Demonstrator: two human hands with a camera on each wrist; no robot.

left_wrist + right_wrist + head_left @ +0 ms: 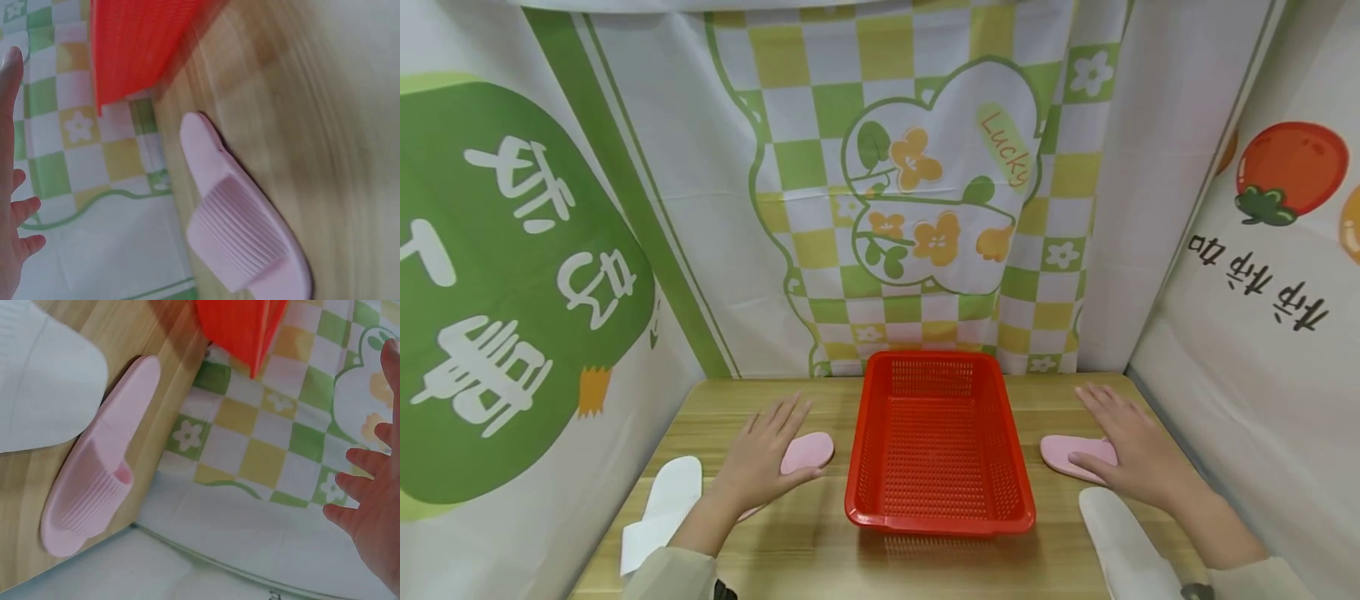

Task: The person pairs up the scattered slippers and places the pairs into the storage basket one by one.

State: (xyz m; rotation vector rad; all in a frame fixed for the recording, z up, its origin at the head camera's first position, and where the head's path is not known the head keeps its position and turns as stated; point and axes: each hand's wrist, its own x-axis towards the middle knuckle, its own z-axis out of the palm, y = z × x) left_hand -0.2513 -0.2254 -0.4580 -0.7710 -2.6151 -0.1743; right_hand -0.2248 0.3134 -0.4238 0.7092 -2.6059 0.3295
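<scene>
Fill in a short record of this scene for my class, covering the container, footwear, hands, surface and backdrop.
Container: red basket, in the middle
Pink footwear: left pink slipper and right pink slipper, one on each side of the basket
White footwear: left white slipper and right white slipper, likewise
Hands: left hand and right hand, each over a pink slipper, gripping nothing
Surface: wooden table
Backdrop: checked cloth, printed "Lucky"

Pink slipper [236,225] left of red basket [940,525], matching slipper [102,457] right; both ribbed-strapped, soles down.
</scene>
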